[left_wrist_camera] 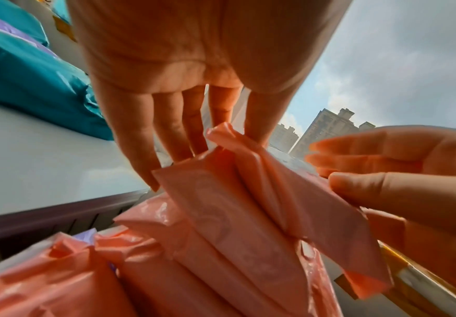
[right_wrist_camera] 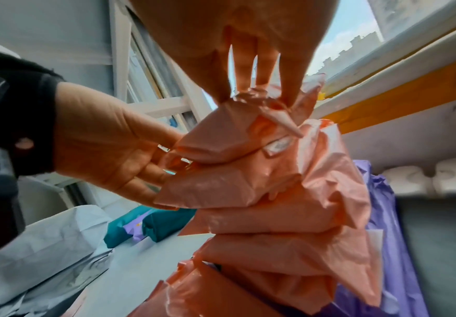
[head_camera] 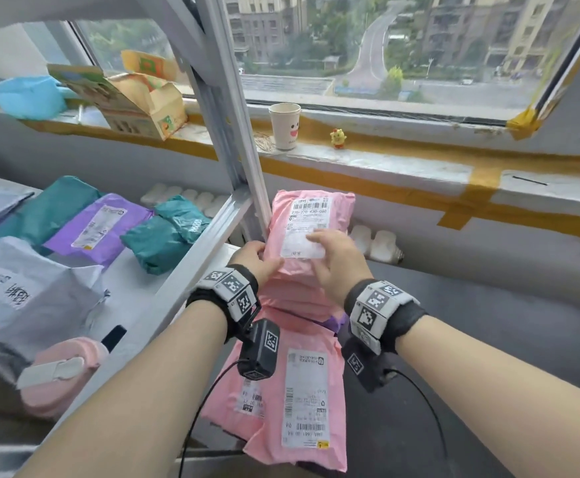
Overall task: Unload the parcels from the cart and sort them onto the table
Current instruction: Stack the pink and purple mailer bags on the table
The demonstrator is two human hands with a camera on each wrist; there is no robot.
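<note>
Left hand (head_camera: pixel 259 258): grasps top pink parcel (head_camera: pixel 311 215), left edge | Right hand (head_camera: pixel 335 260): grasps same parcel, thumb beneath | Parcel: atop pink stack (head_camera: pixel 302 391)

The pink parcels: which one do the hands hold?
The top pink parcel of the stack; left hand and right hand hold its sides, label facing up.
</note>
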